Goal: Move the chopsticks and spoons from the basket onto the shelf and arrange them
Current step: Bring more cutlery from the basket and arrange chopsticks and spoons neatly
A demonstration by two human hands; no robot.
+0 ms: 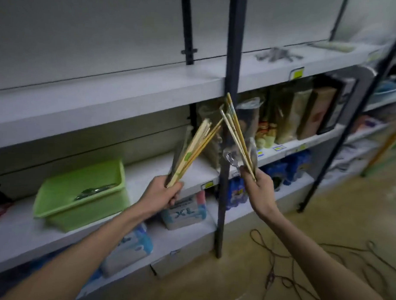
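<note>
Chopsticks in both fists, fanned up toward the upper shelf (104, 97).

Shelving fills the wall; the green basket (62, 203) sits on the shelf below, at the left, with something shiny, perhaps spoons (94, 191), lying in it, too blurred to be sure. The left hand (166, 191) grips one bundle of chopsticks (194, 149) by the lower ends, long axis leaning up and right; the right hand (258, 188) grips a second bundle (235, 133), some in clear wrap, leaning up and left, so the tips nearly cross by the dark upright post (231, 61). Both bundles point at the upper shelf's edge; the right looks nearer the grey pile (276, 54) already lying up there, itself smeared beyond naming.
</note>
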